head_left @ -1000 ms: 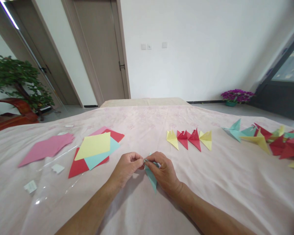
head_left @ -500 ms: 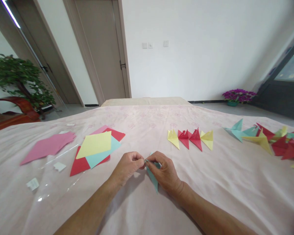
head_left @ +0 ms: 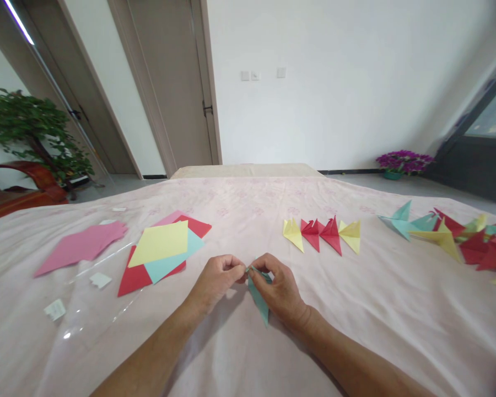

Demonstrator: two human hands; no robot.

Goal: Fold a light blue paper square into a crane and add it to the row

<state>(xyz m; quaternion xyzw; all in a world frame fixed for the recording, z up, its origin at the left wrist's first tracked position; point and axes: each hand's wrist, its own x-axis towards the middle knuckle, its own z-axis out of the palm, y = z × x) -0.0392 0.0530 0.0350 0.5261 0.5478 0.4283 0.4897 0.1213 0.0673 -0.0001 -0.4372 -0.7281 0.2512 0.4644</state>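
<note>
A light blue-green origami crane is held low over the cloth between my two hands. My left hand pinches a small tip of it with thumb and forefinger. Curled over its body, my right hand grips it close to that same tip. Most of the folded paper is hidden by the right fingers; one pointed wing hangs down towards me. Beyond my right hand stand yellow and red folded cranes in a row.
Loose coloured paper sheets and pink sheets lie to the left, by a clear plastic wrapper and white scraps. More folded cranes are heaped at the far right. A pale patterned tablecloth covers the table.
Both hands stay almost in place, still pinching the crane. The fingertips at its tip have shifted very slightly to the right.
</note>
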